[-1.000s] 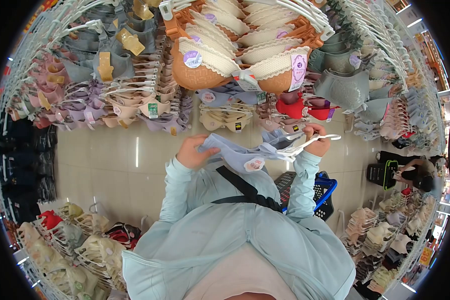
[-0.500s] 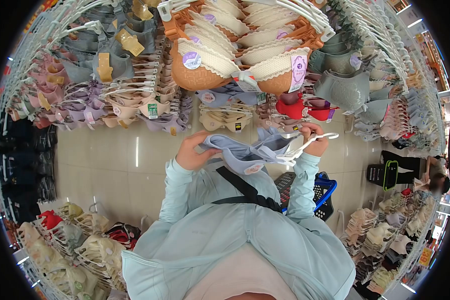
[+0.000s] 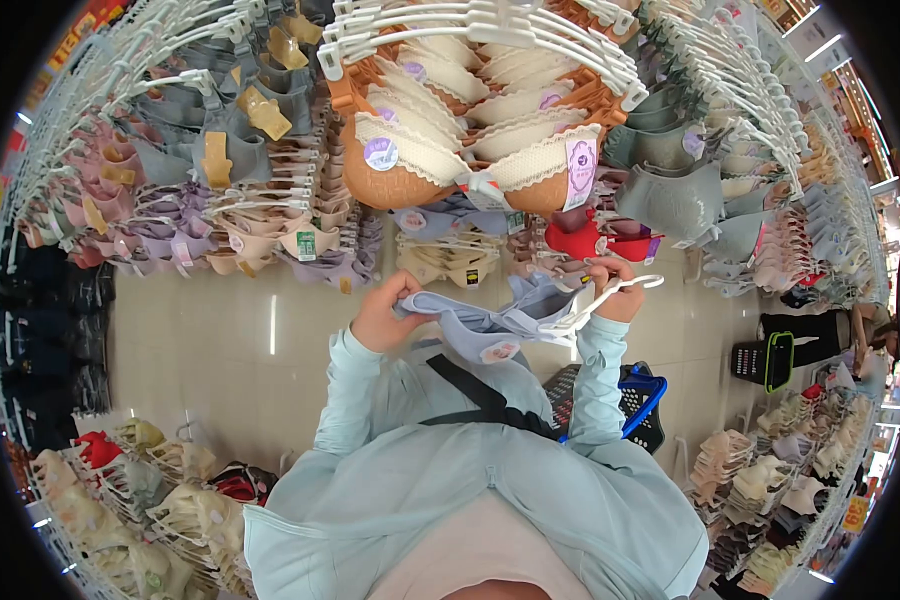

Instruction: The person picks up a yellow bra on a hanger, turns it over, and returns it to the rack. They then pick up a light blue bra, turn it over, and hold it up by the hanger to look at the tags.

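Note:
A light blue bra (image 3: 460, 318) with a round sticker on one cup is stretched between my two hands in front of my body. My left hand (image 3: 383, 312) pinches the bra's left end between thumb and fingers. On the other side, my right hand (image 3: 615, 289) is closed around the white plastic hanger (image 3: 590, 312) and the bra's right end. The hanger's hook points out to the right past my fingers. Just beyond my hands hang brown and cream lace-trimmed bras (image 3: 410, 165) on white hangers.
Racks of grey bras (image 3: 675, 195), purple bras (image 3: 175, 235) and red bras (image 3: 580, 238) line the far side. A basket with a blue handle (image 3: 645, 400) is at my right side. Farther right, a person stands by a black basket with a green rim (image 3: 778, 362). More bras (image 3: 195, 505) hang behind me.
The racks and my hands sit slightly lower in view. Both hands keep their hold on the bra and hanger, and the hanger is tilted a little differently.

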Available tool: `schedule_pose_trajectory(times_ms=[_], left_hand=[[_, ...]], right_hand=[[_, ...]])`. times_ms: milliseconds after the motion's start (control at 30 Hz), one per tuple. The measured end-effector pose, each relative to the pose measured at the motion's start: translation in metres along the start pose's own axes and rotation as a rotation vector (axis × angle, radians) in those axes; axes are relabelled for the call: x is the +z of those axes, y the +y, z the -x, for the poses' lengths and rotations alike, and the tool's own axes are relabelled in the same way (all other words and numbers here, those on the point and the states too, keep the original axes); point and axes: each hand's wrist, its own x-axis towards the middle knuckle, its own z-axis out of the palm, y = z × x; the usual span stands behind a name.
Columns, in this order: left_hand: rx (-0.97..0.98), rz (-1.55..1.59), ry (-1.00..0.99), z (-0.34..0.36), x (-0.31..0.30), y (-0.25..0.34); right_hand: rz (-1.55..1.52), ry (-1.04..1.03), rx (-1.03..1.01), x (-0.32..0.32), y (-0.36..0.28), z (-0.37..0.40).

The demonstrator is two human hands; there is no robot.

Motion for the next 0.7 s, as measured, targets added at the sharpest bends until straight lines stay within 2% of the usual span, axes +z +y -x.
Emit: schedule_pose_trajectory(times_ms=[67, 100, 133, 200, 233, 300, 467, 533, 600, 700], left_hand=[[-0.061, 0.088, -0.087, -0.002, 0.0, -0.001], [-0.13, 0.174, -0.147, -0.001, 0.0, -0.002], [-0.119, 0.168, -0.15, 0.002, 0.001, -0.004], [-0.262, 0.353, -0.198, 0.007, 0.004, -0.013], [-0.249, 0.346, -0.205, 0.009, 0.003, -0.018], [-0.227, 0.361, -0.456, 0.008, -0.003, -0.026], [-0.145, 0.398, -0.514, 0.008, -0.005, -0.033], [-0.23, 0.455, -0.553, 0.008, -0.007, -0.038], [-0.233, 0.453, -0.554, 0.009, -0.01, -0.038], [-0.233, 0.466, -0.514, 0.009, -0.01, -0.027]], right_hand=[[0.054, 0.018, -0.046, 0.001, 0.0, -0.001], [0.035, 0.023, 0.003, 0.0, 0.003, 0.001], [0.017, 0.029, 0.053, -0.001, 0.008, 0.004], [0.042, 0.056, 0.016, -0.004, 0.017, 0.007], [0.034, 0.059, 0.063, -0.005, 0.016, 0.009], [0.126, 0.083, 0.096, -0.009, 0.015, 0.009], [0.224, 0.129, 0.034, -0.014, 0.003, 0.004], [0.237, 0.15, 0.035, -0.015, 0.004, 0.002], [0.272, 0.136, 0.045, -0.016, -0.007, -0.008], [0.316, 0.096, -0.116, -0.011, -0.047, -0.024]])
